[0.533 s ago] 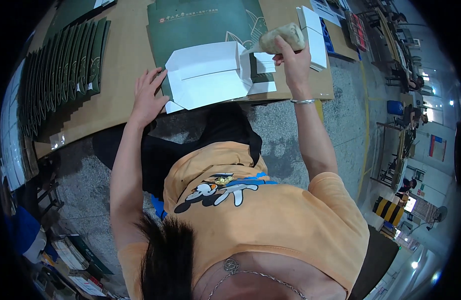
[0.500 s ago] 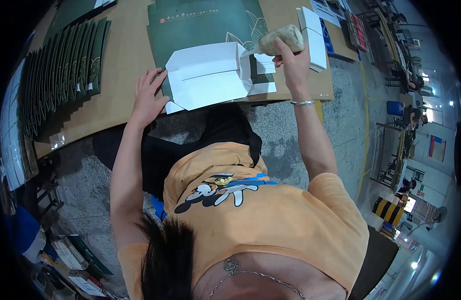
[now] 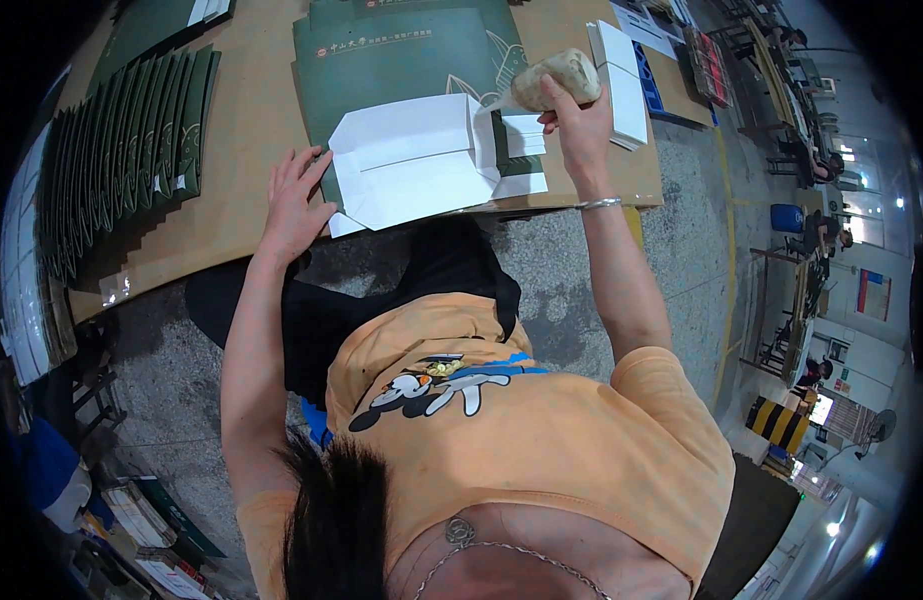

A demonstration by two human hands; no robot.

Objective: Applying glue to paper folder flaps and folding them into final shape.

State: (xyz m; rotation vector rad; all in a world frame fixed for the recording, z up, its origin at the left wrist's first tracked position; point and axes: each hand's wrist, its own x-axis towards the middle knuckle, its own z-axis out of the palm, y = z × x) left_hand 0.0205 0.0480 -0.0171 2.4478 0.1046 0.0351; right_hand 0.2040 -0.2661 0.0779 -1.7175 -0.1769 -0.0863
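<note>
A broad brown surface (image 3: 241,150) runs across the top of the view, and the person in an orange shirt leans over its near edge. On it lies a large dark green printed sheet (image 3: 411,60), flat and unfolded, with a fanned row of folded green pieces (image 3: 131,140) well to its left. A white folded paper box blank (image 3: 411,165) rests on the green sheet's near part, its flaps spread, reaching to the edge of the surface. To the right, near the far corner, stands a stack of white cards (image 3: 621,80).

The left hand (image 3: 296,205) lies flat on the surface with fingers spread apart, its fingertips touching the left flap of the white blank; its grip is open and holds nothing. The right hand (image 3: 571,125) is raised above the right end of the blank, its grip closed around a tan squeeze bag (image 3: 556,80), which tapers to a pointed tip aimed left and down at the blank's right fold. Whether the tip touches the paper cannot be told. A thin bracelet (image 3: 599,203) circles the right wrist.
</note>
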